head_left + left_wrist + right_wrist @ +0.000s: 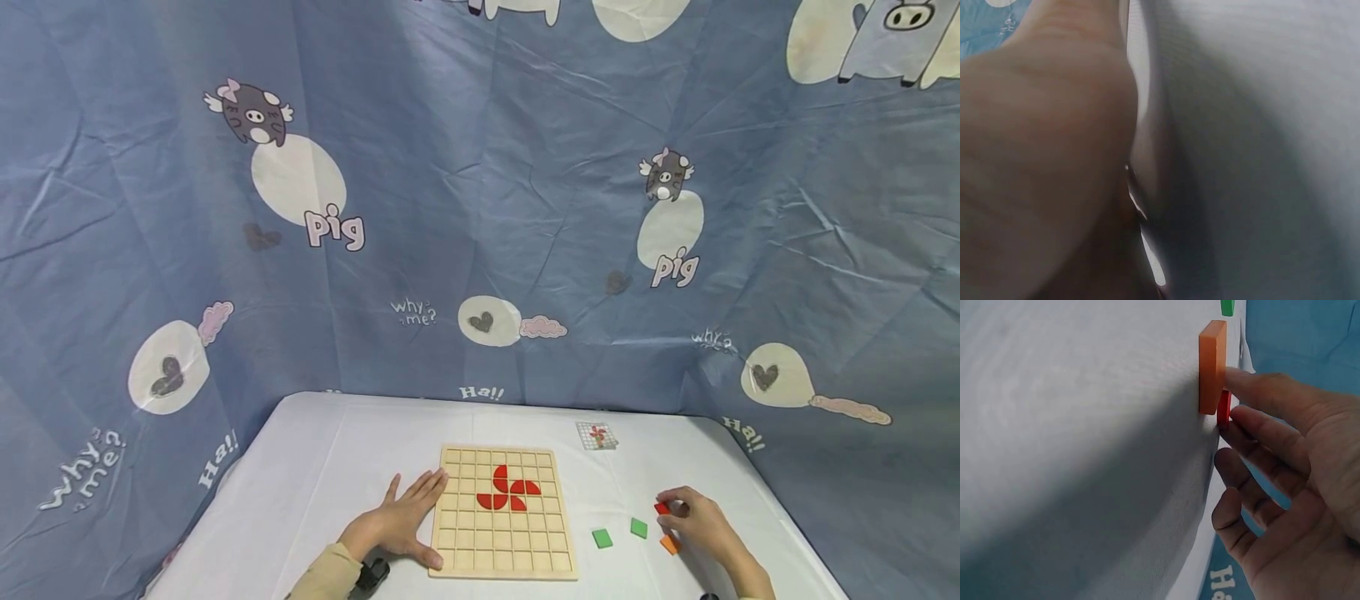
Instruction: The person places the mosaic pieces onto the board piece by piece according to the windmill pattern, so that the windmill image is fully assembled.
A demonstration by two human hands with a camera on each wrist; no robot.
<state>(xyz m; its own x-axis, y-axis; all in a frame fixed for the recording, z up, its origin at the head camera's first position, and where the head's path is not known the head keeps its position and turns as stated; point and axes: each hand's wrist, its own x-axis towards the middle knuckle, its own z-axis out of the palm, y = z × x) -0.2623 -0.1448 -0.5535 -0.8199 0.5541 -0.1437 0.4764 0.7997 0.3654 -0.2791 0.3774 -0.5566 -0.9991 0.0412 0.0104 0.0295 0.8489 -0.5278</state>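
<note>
The red piece (662,508) is at the right part of the desk (337,450), where your right hand (699,523) pinches it with thumb and finger. Just beside is the orange piece (670,544); two green pieces (602,538) lie between it and the board (483,562). Your left hand (405,517) is spread wide, touching the board's left edge. Red shapes (500,502) on the board form a pinwheel. Near its far right corner lies a card (588,435).

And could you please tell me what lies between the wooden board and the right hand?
In the head view, two green tiles lie on the white table between the wooden board and the right hand, with an orange tile close beside that hand.
</note>
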